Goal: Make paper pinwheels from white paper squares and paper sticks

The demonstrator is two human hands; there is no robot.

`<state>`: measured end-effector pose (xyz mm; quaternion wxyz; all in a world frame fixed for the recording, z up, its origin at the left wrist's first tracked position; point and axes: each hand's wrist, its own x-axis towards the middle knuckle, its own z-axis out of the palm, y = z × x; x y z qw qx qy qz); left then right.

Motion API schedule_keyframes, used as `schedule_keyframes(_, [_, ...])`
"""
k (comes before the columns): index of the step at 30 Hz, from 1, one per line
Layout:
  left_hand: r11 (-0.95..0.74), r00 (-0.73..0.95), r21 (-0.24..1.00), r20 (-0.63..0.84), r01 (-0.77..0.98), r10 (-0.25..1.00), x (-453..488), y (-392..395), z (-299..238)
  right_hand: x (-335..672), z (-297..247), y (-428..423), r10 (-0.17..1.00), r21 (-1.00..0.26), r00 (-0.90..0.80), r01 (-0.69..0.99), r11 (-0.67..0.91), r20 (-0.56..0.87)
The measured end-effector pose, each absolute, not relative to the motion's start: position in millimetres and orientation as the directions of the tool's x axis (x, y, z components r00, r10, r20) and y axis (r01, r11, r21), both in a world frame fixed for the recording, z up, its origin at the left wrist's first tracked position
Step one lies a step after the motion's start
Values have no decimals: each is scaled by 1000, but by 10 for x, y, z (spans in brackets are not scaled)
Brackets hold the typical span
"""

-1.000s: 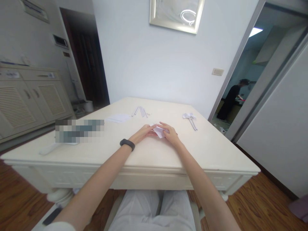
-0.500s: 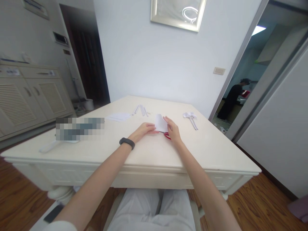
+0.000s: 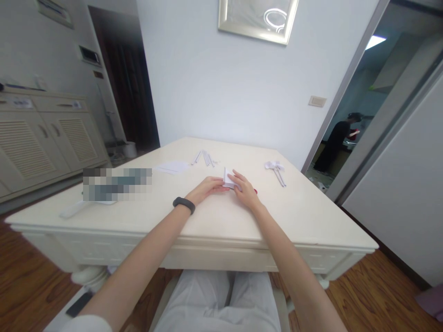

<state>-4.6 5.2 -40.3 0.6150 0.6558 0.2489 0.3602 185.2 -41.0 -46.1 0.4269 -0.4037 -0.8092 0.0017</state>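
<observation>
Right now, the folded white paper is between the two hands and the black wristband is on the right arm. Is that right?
Not quite: the head view shows the black wristband on the left arm. The folded white paper is between the left hand and right hand.

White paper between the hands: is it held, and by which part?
Yes: the left hand holds the white paper by its lower left edge, the right hand by its right side.
</observation>
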Motion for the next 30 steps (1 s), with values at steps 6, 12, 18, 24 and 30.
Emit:
schedule_keyframes(6, [-107, 603, 984, 172, -143, 779, -42, 20, -361, 1845, -460, -431, 656, -319, -349, 663, 678, 670])
schedule_keyframes(12, [-128, 614, 987, 158, -93, 773, -55, 23, -377, 1821, -435, -500, 662, -317, -376, 657, 684, 649])
schedule_keyframes(18, [-161, 592, 986, 147, -30, 792, -57, 56, -412, 1783, -439, -495, 703, -380, -350, 650, 658, 619])
schedule_keyframes(24, [-157, 612, 986, 89, 59, 786, -13, 60, -440, 1806, -519, -397, 804, -522, -184, 675, 522, 565])
schedule_keyframes(30, [-139, 659, 987, 47, 87, 751, 11, 29, -418, 1805, -527, -387, 844, -552, -161, 691, 467, 512])
